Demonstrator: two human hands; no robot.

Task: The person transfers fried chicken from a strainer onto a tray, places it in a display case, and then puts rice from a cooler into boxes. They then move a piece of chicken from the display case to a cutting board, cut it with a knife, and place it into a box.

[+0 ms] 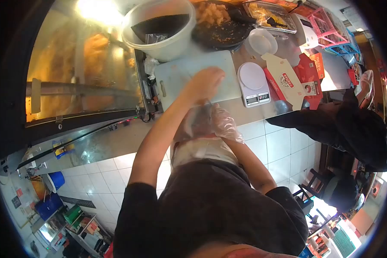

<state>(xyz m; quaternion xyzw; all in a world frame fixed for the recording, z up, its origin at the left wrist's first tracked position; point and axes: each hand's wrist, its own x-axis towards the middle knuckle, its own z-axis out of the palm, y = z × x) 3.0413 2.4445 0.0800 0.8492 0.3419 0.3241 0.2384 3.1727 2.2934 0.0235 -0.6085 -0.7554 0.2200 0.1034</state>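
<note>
My left hand (207,82), bare and smeared by motion, is over the pale cutting board (176,71); its fingers are too blurred to read. Just below it, at the counter's front edge, my right hand (224,122) wears a loose clear plastic glove. The right fingers look curled in, but what they hold, if anything, is hidden. A blurred sheet of clear plastic (198,122) hangs beside the right hand, in front of my waist. To the right of the board is a white kitchen scale (252,79).
Behind the board stand a white bucket (167,47) and a dark pan (228,36) with fried food. Printed takeaway boxes (284,81) lie right of the scale. A glass display case (84,73) is at left. Another person's dark sleeve (305,122) reaches in from the right.
</note>
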